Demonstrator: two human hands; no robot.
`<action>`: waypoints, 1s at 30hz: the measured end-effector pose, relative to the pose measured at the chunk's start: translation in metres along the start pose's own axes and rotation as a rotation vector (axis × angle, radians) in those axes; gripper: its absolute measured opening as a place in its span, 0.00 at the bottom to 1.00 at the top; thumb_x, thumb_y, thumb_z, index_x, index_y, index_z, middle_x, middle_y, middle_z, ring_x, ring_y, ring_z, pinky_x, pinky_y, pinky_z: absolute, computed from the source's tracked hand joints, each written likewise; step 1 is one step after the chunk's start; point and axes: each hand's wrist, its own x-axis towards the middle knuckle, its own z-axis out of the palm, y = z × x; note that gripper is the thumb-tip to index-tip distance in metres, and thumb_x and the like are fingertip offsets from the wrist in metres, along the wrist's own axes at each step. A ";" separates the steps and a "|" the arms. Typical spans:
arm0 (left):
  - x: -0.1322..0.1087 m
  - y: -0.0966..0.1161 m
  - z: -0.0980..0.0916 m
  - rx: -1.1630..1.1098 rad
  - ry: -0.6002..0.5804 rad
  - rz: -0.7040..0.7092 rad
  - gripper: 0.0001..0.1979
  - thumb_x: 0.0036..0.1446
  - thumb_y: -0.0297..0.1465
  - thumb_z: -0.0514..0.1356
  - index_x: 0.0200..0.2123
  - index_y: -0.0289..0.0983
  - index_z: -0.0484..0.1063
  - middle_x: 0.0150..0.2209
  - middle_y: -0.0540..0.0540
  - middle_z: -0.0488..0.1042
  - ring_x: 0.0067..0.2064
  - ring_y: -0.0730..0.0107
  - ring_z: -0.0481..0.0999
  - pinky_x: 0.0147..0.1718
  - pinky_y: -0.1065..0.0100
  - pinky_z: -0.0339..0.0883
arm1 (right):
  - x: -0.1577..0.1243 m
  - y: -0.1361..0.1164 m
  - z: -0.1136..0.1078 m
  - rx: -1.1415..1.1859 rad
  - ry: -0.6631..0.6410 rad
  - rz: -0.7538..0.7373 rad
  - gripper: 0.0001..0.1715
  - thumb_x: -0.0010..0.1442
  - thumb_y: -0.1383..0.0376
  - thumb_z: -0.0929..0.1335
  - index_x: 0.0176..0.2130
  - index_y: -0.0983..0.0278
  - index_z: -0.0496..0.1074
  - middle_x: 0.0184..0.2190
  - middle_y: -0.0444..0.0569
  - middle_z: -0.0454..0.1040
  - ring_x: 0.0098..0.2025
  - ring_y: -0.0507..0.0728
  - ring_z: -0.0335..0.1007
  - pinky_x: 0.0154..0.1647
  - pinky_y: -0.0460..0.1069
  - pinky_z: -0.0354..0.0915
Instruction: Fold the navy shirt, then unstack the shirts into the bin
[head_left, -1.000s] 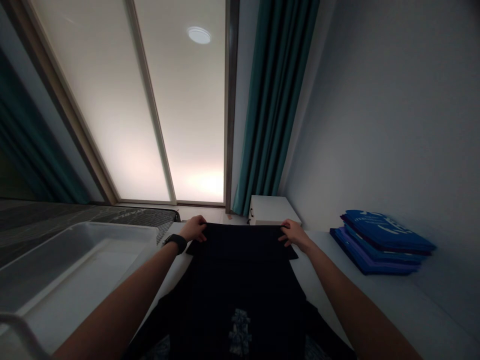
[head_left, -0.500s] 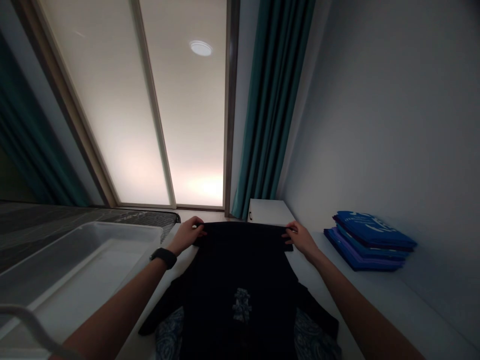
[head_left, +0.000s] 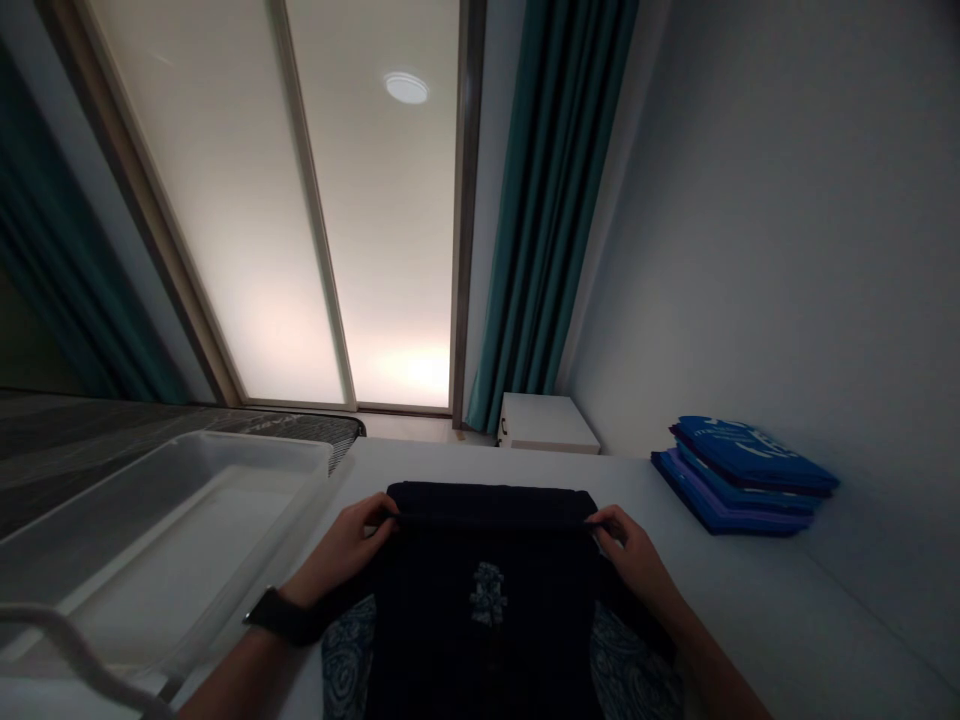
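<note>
A dark navy T-shirt (head_left: pixel 491 507) lies on the white table (head_left: pixel 750 600) in front of me, its far end doubled over into a straight band. At the left end of this fold, my left hand (head_left: pixel 349 545), with a black watch (head_left: pixel 281 615) on the wrist, pinches the cloth. My right hand (head_left: pixel 634 555) pinches the opposite end between thumb and fingers. Nearer to me, a grey-blue printed figure (head_left: pixel 487 595) shows on dark cloth, with paisley cloth (head_left: pixel 349 655) at both sides. I cannot tell where the T-shirt stops and my own clothing starts.
To the left stands a translucent plastic bin (head_left: pixel 255 450). A stack of folded blue and purple clothes (head_left: pixel 750 480) sits at the right by the wall. Beyond the table are a small white cabinet (head_left: pixel 547 425), teal curtains (head_left: pixel 551 220) and frosted sliding doors (head_left: pixel 390 250).
Both hands have drawn back toward me from the table's far side, still pinching the cloth. The T-shirt's far end now lies folded nearer, uncovering a strip of white table beyond it.
</note>
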 end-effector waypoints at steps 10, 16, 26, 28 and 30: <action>-0.001 -0.006 0.002 0.104 -0.038 0.036 0.13 0.60 0.39 0.53 0.37 0.40 0.73 0.36 0.46 0.77 0.38 0.62 0.75 0.40 0.65 0.68 | -0.004 0.003 0.001 -0.208 -0.004 0.001 0.11 0.55 0.57 0.61 0.33 0.59 0.67 0.31 0.47 0.73 0.33 0.58 0.68 0.38 0.52 0.65; 0.001 -0.019 0.011 0.087 -0.011 0.081 0.09 0.58 0.35 0.53 0.34 0.40 0.72 0.36 0.47 0.75 0.39 0.64 0.74 0.39 0.66 0.67 | -0.007 0.010 0.008 -0.214 0.003 -0.068 0.18 0.51 0.64 0.61 0.42 0.60 0.70 0.37 0.48 0.72 0.36 0.57 0.69 0.39 0.52 0.66; 0.002 -0.019 0.008 0.001 0.051 0.021 0.12 0.57 0.39 0.53 0.32 0.38 0.72 0.34 0.47 0.72 0.35 0.64 0.73 0.36 0.65 0.68 | -0.009 0.004 0.006 -0.211 -0.009 -0.077 0.19 0.52 0.67 0.59 0.42 0.60 0.70 0.39 0.50 0.70 0.41 0.59 0.67 0.44 0.55 0.65; 0.002 -0.017 0.006 -0.015 0.062 -0.009 0.13 0.55 0.40 0.54 0.33 0.38 0.72 0.32 0.47 0.72 0.33 0.65 0.72 0.34 0.66 0.67 | -0.009 0.005 0.006 -0.211 -0.013 -0.078 0.19 0.52 0.66 0.60 0.43 0.60 0.70 0.39 0.50 0.70 0.40 0.59 0.67 0.43 0.54 0.65; 0.001 -0.017 0.004 -0.040 0.093 -0.065 0.14 0.55 0.42 0.54 0.35 0.38 0.72 0.30 0.49 0.72 0.30 0.66 0.72 0.30 0.67 0.66 | -0.009 0.006 0.006 -0.214 -0.022 -0.073 0.18 0.53 0.64 0.60 0.44 0.60 0.70 0.39 0.49 0.70 0.39 0.58 0.67 0.42 0.54 0.65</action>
